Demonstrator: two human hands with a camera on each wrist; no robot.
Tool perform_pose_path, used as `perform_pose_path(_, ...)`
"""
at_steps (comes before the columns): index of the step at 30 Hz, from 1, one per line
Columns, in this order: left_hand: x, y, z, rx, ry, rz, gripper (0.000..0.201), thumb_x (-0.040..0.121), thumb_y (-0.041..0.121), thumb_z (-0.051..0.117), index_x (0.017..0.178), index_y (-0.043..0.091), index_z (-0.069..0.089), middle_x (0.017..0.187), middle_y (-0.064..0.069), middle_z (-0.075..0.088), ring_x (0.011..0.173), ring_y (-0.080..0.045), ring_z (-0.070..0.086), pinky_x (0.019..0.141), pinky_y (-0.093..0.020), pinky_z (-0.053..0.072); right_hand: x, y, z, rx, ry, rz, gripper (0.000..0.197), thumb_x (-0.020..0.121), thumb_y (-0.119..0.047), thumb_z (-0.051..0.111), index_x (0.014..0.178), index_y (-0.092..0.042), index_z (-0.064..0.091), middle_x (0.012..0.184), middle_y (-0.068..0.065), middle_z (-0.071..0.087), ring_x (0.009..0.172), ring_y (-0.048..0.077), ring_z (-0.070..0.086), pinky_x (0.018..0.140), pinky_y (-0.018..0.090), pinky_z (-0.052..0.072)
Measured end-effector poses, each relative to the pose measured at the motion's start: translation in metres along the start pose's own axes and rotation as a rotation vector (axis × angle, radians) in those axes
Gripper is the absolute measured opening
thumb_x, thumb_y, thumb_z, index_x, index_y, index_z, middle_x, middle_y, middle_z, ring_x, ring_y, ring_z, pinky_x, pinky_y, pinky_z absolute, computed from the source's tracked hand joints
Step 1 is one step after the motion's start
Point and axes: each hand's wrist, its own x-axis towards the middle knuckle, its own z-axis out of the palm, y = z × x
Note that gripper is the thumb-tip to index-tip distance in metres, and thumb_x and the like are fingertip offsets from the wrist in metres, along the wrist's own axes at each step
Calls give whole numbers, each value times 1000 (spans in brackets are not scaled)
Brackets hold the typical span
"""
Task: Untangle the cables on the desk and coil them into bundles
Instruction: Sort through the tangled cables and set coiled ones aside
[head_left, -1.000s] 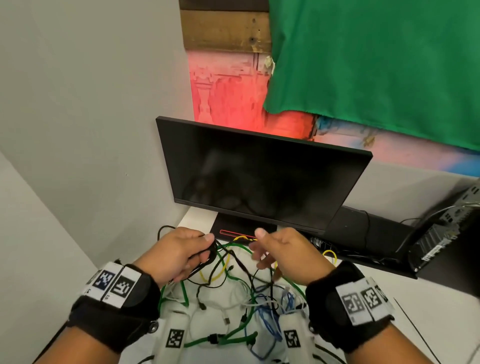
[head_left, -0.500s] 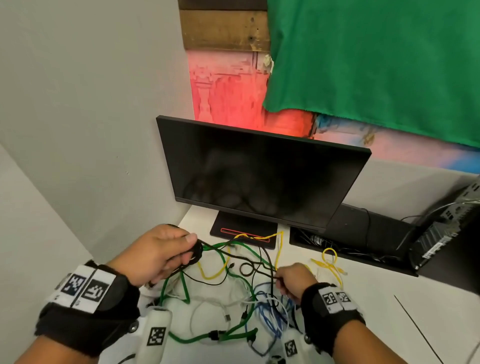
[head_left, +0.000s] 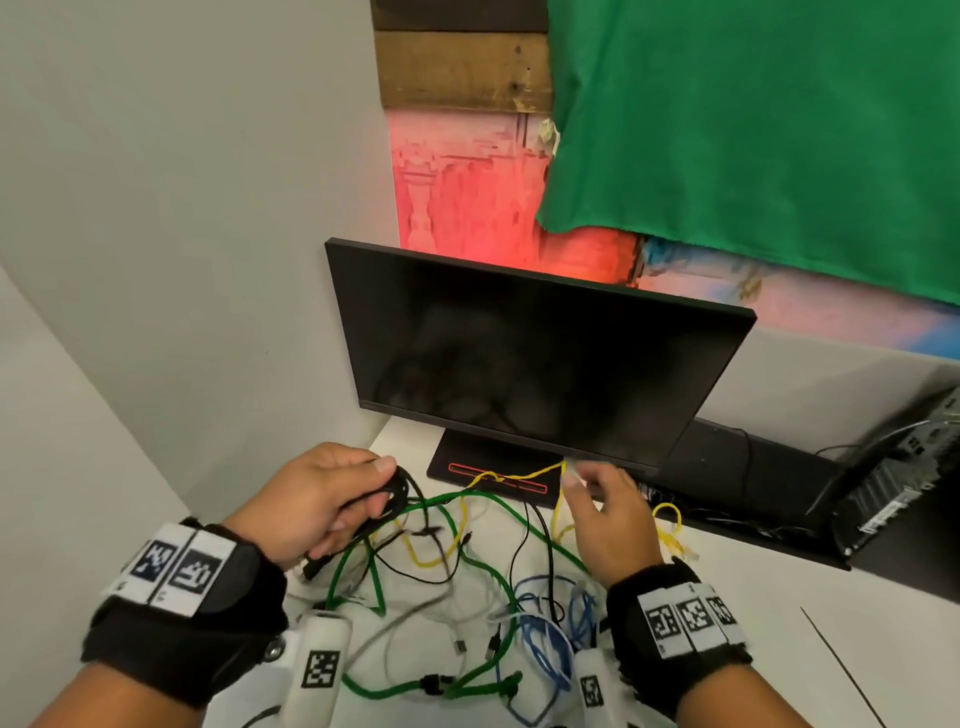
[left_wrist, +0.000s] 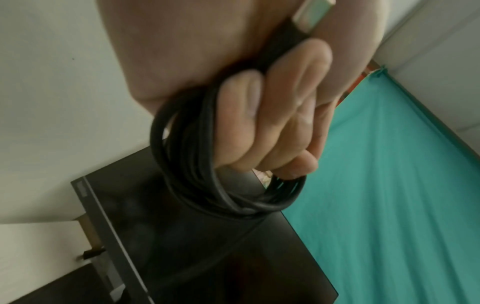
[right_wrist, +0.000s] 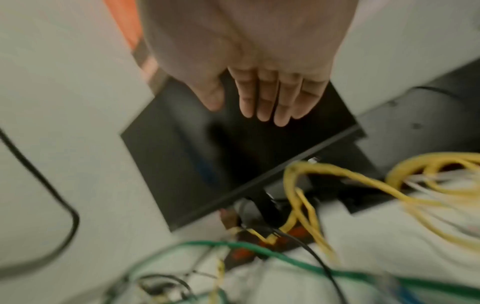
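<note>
My left hand (head_left: 332, 499) grips a small coil of black cable (head_left: 392, 491) above the left side of the tangle. In the left wrist view its fingers (left_wrist: 272, 115) curl round the black coil (left_wrist: 207, 185), and a metal plug (left_wrist: 311, 16) shows by the palm. From the coil a black strand runs down into the tangle of green cable (head_left: 488, 566), yellow cable (head_left: 519, 475), blue cable (head_left: 545, 639) and grey cable (head_left: 415, 618) on the white desk (head_left: 779, 623). My right hand (head_left: 597, 499) hovers over the yellow cable (right_wrist: 337, 174), fingers (right_wrist: 259, 98) straight, holding nothing.
A dark monitor (head_left: 519, 364) stands close behind the tangle, its base (head_left: 493, 475) under the yellow cable. A black box (head_left: 727, 467) and an open computer case (head_left: 904, 467) sit at the right. A grey wall bounds the desk on the left.
My right hand let go in the tangle near the blue cables and rose forward toward the monitor base, fingers now straight. My left hand keeps the black coil and has barely shifted.
</note>
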Motion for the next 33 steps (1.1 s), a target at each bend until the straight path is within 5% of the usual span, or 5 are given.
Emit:
perform_pose_path(7, 10, 0, 18, -99, -25, 0, 40, 86, 38, 55, 59, 8, 58, 41, -4, 29, 27, -11, 23, 35, -17, 18, -23, -44, 29, 46, -716, -85, 48, 79, -57, 68, 122, -36, 64, 118, -23, 65, 110, -6, 58, 99, 29, 46)
perform_pose_path(13, 8, -3, 3, -262, 35, 37, 42, 90, 37, 56, 64, 5, 58, 40, -1, 30, 27, -12, 23, 37, -19, 18, -18, -15, 35, 39, -549, 1, 22, 92, -31, 66, 73, -22, 67, 64, -10, 62, 60, 1, 57, 65, 24, 47)
perform_pose_path(20, 7, -10, 5, -464, -31, -74, 35, 86, 31, 51, 62, 6, 57, 38, 2, 30, 25, -11, 26, 37, -20, 15, 14, -2, 2, 1107, -570, 445, 8, 83, -21, 76, 79, -18, 69, 65, 4, 57, 45, 11, 52, 53, 33, 55)
perform_pose_path(26, 21, -17, 52, -424, -83, 89, 36, 92, 32, 55, 93, -2, 68, 57, -8, 53, 46, -20, 47, 46, -27, 44, -19, -25, 40, -198, -520, -6, 34, 97, -41, 59, 81, -13, 71, 75, 3, 61, 70, 18, 56, 67, 29, 45)
perform_pose_path(33, 36, -49, 64, 199, 78, 212, 15, 100, 17, 51, 103, 10, 63, 69, -1, 69, 63, -13, 62, 65, -30, 52, -54, -68, 28, -217, -937, -228, 17, 94, -36, 61, 96, -22, 69, 95, 1, 66, 87, 16, 61, 77, 28, 49)
